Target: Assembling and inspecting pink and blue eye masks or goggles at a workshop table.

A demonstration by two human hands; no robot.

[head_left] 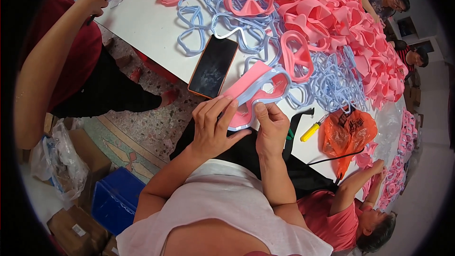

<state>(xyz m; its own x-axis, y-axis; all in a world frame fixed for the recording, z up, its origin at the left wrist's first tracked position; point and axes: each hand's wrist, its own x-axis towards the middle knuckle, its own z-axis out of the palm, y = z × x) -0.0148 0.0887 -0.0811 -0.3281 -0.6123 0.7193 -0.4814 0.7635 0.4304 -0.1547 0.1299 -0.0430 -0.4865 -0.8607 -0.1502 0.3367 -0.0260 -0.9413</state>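
Observation:
A diving mask skirt (247,77) of pink rubber, with a light blue frame (256,90) around its rim, is held tilted above the near table edge. My left hand (212,125) grips its left side, fingers laid over the pink rubber and thumb stretched toward the lower edge. Closed on the lower right part of the rim, my right hand (272,128) presses its thumb against the frame. Some of the right fingertips are hidden behind the mask. A dark phone with an orange edge (213,66) lies just beyond my left hand.
Pink skirts (327,9) are heaped at the far right, beside loose light blue frames (334,80). A yellow-handled screwdriver (310,132) and an orange plastic bag (348,130) lie at right. Co-workers stand left and sit right. A blue bin (116,199) stands lower left.

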